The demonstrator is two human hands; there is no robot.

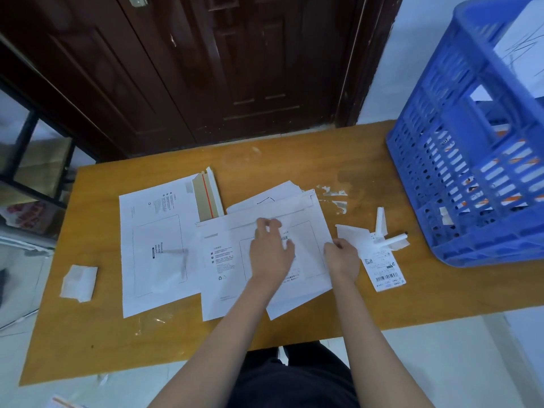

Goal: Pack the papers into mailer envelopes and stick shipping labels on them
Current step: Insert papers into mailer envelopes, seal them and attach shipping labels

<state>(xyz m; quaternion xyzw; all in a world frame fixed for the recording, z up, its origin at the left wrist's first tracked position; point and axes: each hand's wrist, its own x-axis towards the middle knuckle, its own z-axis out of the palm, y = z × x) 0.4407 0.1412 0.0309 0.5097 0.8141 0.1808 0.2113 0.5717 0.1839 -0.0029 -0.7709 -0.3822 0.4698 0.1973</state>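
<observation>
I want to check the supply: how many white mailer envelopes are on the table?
2. One white cardboard mailer envelope lies at left with its flap open; a second white mailer envelope lies in the middle under both hands. Others may be hidden beneath.

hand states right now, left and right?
Left hand: open, fingers resting on the shipping label.
Right hand: pinches the mailer envelope edge.

Soft even daylight, slight motion blur, wide-angle edge bending.
</observation>
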